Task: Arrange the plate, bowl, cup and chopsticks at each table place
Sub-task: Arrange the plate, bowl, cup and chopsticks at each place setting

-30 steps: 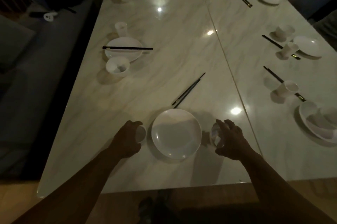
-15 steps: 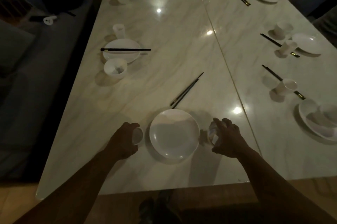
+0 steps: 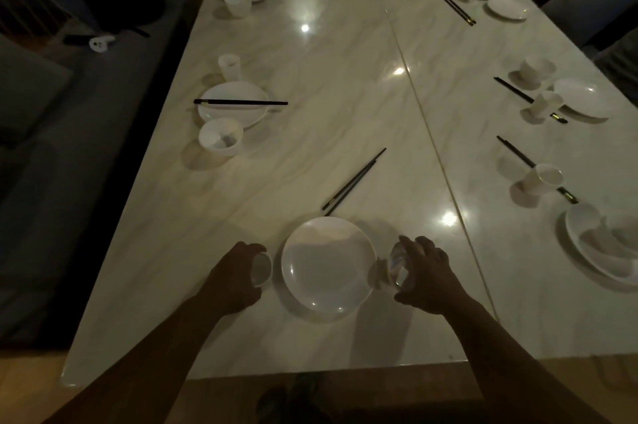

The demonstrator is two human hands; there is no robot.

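I am wrapping my left hand (image 3: pixel 238 277) around the cup (image 3: pixel 261 269), fingers curled tight on its wall, just left of the plate (image 3: pixel 328 268); my right hand (image 3: pixel 423 273) is cupping the bowl (image 3: pixel 398 266) from the right, fingers spread round its rim, just right of the plate. Both pieces are sitting low at the near edge of the table (image 3: pixel 345 95), though I cannot tell whether they are touching it. I am judging that the way to do this well is to be setting each one down flat, close beside the plate without clinking it. The chopsticks (image 3: pixel 354 180) are lying askew just beyond the plate, waiting to be straightened. Nothing is blocking me; the left setting (image 3: pixel 233 106) and the right-side pieces are sitting well apart.
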